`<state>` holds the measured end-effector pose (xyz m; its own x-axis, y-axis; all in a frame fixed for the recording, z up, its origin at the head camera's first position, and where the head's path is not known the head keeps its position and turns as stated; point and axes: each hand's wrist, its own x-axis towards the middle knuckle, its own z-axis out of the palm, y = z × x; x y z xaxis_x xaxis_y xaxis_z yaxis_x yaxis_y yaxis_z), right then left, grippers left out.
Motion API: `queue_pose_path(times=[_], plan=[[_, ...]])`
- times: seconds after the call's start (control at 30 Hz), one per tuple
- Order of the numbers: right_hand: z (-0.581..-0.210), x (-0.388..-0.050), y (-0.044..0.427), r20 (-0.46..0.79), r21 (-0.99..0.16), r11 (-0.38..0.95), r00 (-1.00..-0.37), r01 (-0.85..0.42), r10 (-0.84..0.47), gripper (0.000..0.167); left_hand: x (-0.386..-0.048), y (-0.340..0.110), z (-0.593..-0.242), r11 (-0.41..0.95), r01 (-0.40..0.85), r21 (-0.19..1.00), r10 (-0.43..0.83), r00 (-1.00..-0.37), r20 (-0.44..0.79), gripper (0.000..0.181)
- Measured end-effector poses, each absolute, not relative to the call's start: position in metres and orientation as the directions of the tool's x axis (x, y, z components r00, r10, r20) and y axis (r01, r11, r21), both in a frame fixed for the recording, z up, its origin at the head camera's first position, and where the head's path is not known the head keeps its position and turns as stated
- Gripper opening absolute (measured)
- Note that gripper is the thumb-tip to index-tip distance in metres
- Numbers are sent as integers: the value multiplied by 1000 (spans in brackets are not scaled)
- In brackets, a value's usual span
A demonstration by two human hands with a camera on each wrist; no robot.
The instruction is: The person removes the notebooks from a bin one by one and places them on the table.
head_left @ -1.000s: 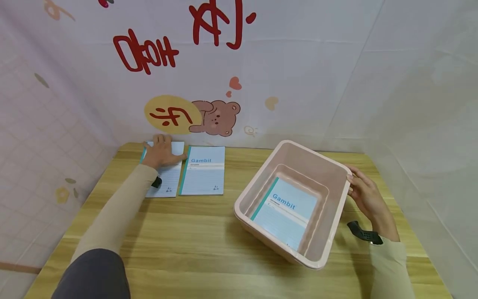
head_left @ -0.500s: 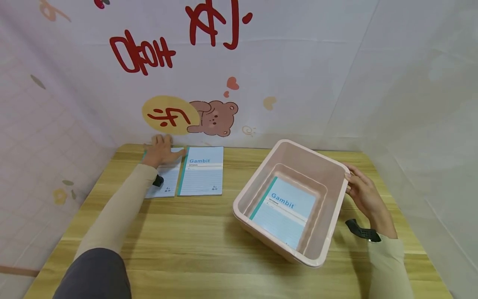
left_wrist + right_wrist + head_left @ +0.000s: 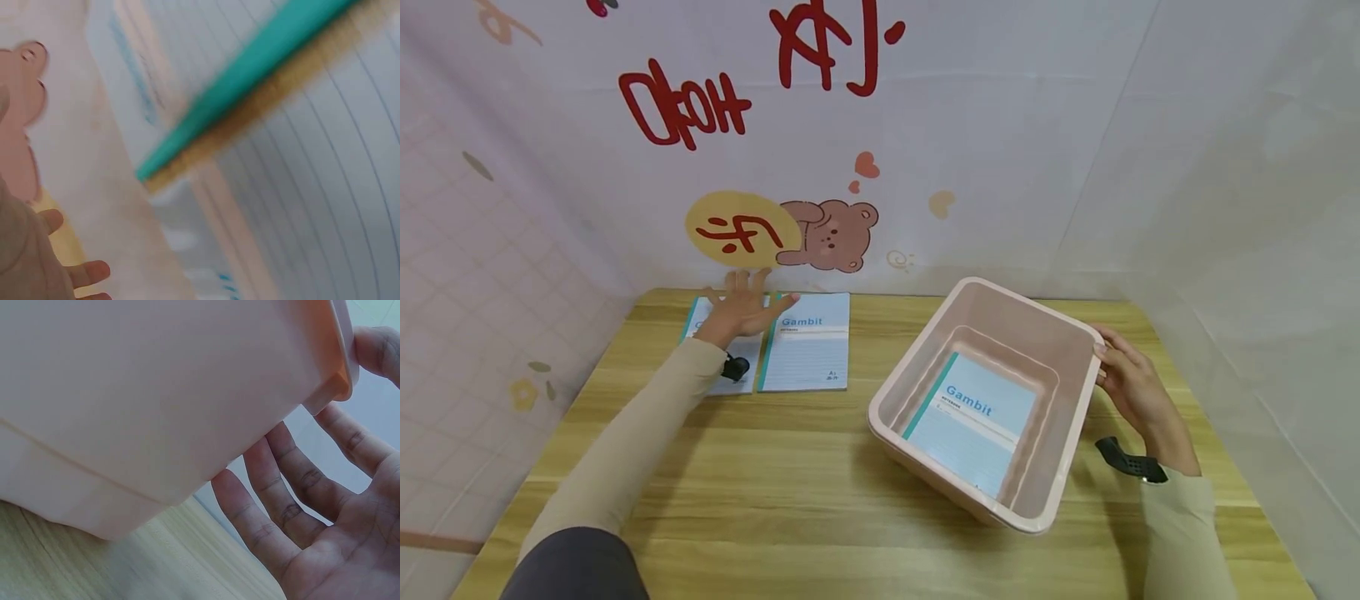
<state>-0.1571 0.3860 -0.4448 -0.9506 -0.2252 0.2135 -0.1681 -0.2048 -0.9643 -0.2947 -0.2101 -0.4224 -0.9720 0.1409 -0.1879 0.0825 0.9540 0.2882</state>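
Note:
My left hand (image 3: 741,315) is raised over two light-blue Gambit notebooks, fingers spread and holding nothing. Beneath it lies the left notebook (image 3: 751,354), partly hidden by the hand and wrist. The right notebook (image 3: 805,358) lies beside it, and its green spine (image 3: 237,84) shows in the left wrist view. My right hand (image 3: 1131,387) grips the rim of a pink plastic basin (image 3: 1018,325) at its right corner. In the right wrist view, the thumb (image 3: 378,353) sits at the rim and the fingertips touch the outer wall. A third notebook (image 3: 973,425) lies inside the basin.
The basin stands on a wood-grain table (image 3: 775,483), slightly turned. Behind the table hangs a white cloth backdrop (image 3: 1000,167) printed with red characters and a bear (image 3: 838,237). Pale walls close in the left and right sides.
My left hand, which rested on the left notebook, has lifted and shifted right, its thumb now over the right notebook's top. The right hand keeps its hold on the basin.

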Motion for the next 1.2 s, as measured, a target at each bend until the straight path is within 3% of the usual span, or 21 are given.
queue_pose_path(times=[0.63, 1.2], plan=[[-445, -157, 386, 224, -958, -231, -948, -171, -224, 35, -266, -134, -382, 897, 334, 290, 353, -936, -15, 87], [-442, -156, 385, 190, -965, -220, -956, -141, -223, 35, -241, -72, -328, 827, 469, 310, 449, -883, 137, 88]])
